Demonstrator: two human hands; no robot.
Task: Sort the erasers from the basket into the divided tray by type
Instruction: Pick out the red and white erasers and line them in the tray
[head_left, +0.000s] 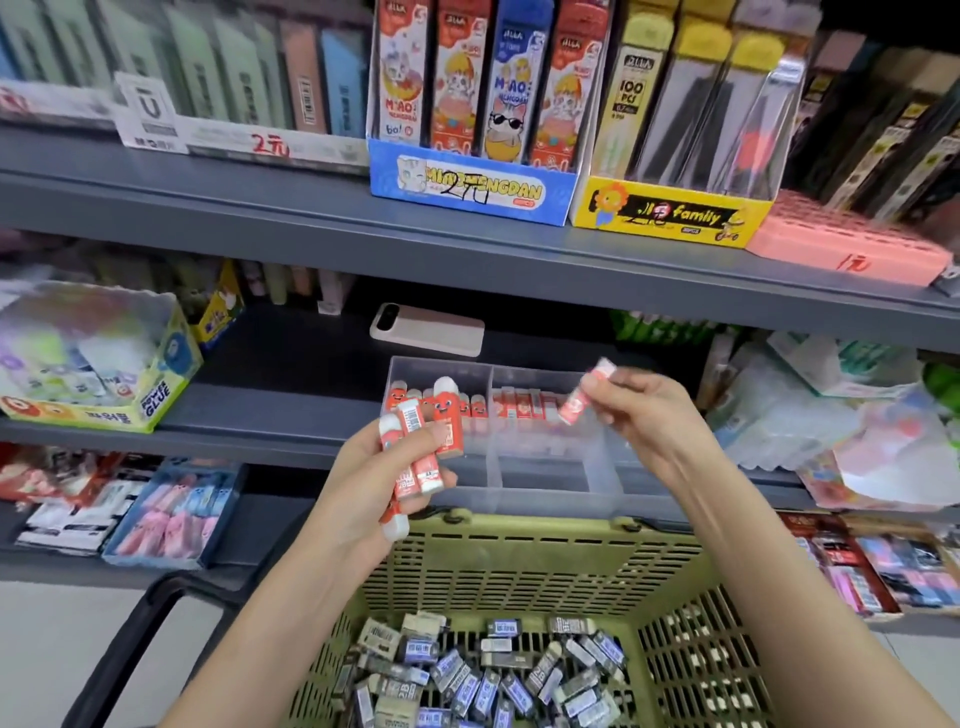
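Note:
My left hand (374, 478) grips a bunch of red-and-white erasers (421, 447), held up in front of the clear divided tray (545, 488) on the middle shelf. My right hand (639, 410) pinches a single red-and-white eraser (584, 395) over the tray's right side. Red erasers stand in rows in the tray's back left compartment (467, 402) and back middle compartment (524, 402); the front compartments look bare. Below, the olive green basket (519, 551) holds several grey, blue and beige erasers (483, 670).
A pink phone (428, 328) lies on the shelf behind the tray. A glue display box (98, 374) stands at left, plastic packets (831, 410) at right. The upper shelf carries boxed stationery (467, 130). The basket's black handle (145, 623) hangs at lower left.

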